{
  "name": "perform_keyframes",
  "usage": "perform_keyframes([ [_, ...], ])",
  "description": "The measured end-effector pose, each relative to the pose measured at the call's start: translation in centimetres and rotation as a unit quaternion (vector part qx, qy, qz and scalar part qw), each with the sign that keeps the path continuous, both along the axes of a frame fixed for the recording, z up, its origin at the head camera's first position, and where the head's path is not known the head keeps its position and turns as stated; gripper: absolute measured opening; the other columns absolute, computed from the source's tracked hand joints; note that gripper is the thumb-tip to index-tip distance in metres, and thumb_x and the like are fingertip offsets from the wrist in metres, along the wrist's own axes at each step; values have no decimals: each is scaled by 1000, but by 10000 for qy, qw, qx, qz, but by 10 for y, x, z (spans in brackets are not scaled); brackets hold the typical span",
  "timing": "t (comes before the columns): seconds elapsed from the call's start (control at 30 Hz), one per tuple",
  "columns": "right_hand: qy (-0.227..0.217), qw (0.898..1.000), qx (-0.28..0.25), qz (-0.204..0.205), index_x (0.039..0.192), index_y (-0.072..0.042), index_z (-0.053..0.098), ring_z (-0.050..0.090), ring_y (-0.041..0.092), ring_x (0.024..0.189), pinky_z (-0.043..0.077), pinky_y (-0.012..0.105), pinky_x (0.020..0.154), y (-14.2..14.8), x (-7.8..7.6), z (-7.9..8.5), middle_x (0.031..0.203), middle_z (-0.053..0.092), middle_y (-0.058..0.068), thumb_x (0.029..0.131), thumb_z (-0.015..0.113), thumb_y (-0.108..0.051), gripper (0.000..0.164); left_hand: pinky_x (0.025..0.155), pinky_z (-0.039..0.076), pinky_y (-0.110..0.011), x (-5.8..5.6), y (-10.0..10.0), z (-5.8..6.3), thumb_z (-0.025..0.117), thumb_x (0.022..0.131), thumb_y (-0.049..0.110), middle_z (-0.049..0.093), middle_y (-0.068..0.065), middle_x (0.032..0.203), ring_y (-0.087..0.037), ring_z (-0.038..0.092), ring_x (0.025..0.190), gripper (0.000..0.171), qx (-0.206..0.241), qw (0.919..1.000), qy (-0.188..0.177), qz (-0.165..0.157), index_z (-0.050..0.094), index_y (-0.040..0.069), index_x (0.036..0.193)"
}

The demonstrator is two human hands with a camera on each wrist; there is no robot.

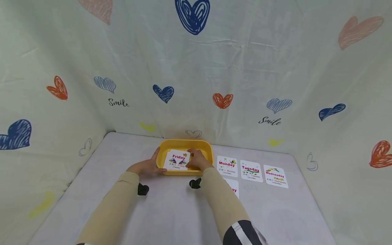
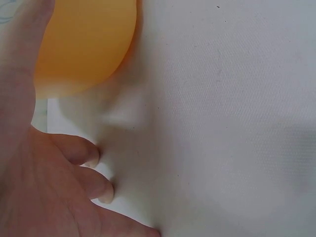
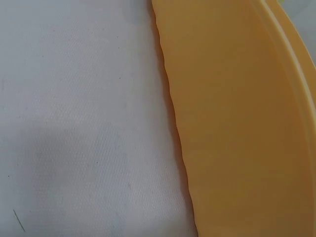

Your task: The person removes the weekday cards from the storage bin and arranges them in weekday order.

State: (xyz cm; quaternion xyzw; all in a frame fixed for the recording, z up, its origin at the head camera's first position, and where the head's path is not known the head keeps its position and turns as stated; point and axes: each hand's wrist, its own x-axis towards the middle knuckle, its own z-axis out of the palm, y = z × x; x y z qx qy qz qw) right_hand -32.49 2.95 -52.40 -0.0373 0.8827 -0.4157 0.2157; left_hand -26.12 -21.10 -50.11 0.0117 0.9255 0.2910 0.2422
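A yellow tray (image 1: pixel 203 144) stands near the back of the table, and a white card printed "Friday" (image 1: pixel 176 160) is inside its outline. My right hand (image 1: pixel 197 160) pinches the card's right edge between thumb and fingers. At the tray's left front corner, my left hand (image 1: pixel 147 166) touches the outside with spread fingers, its thumb along the front wall. The left wrist view shows part of this hand (image 2: pixel 44 197) beside the tray's rounded yellow wall (image 2: pixel 91 39). In the right wrist view only the tray's side (image 3: pixel 237 123) appears; the right hand is out of sight there.
Right of the tray lie cards reading "Monday" (image 1: pixel 227 166), "Tuesday" (image 1: pixel 251 170) and "Wednesday" (image 1: pixel 275 176) in a row. Below "Monday", another card (image 1: pixel 232 186) is partly hidden by my right forearm. A white cloth with printed hearts (image 1: pixel 223 101) hangs behind the table.
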Motion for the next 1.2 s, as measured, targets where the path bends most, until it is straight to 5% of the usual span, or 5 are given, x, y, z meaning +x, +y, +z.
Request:
perform_keyframes([
  [0.2,-15,9993,-351,-120,134,-17,50,48,29,111,38,46,106,2,-1,0,131,51,11,83,77,-5,58,106,30,-64,-1,1,0,69,81,61,29,-34,149,-52,39,129,124,-132,9999,67,-37,-17,8,153],
  [0.43,27,9961,-824,-309,126,-13,53,52,27,97,47,40,97,5,-5,-2,107,57,10,85,73,0,47,106,30,-64,-2,3,-2,69,83,58,28,-33,150,-52,39,129,121,-145,9999,66,17,-17,9,153],
  [0.73,-90,9929,-1008,-631,128,-15,54,54,27,93,49,40,92,6,-7,-2,106,58,10,88,70,-3,44,107,27,-63,0,3,0,68,86,54,23,-31,153,-51,36,131,118,58,10000,6,-16,-19,10,152],
  [0.97,-415,9818,-1622,-895,134,-16,49,64,26,79,57,31,76,6,-9,-1,102,63,12,92,66,-5,46,108,27,-63,2,2,2,68,86,54,22,-32,153,-51,35,132,118,151,9999,-28,-46,-20,9,152],
  [1.2,-546,9687,-2166,-1080,136,-15,50,66,26,85,57,32,77,8,-12,10,110,61,14,93,63,0,48,107,27,-64,4,2,4,68,88,49,23,-34,152,-53,35,131,116,174,9998,36,-55,-19,7,152],
])
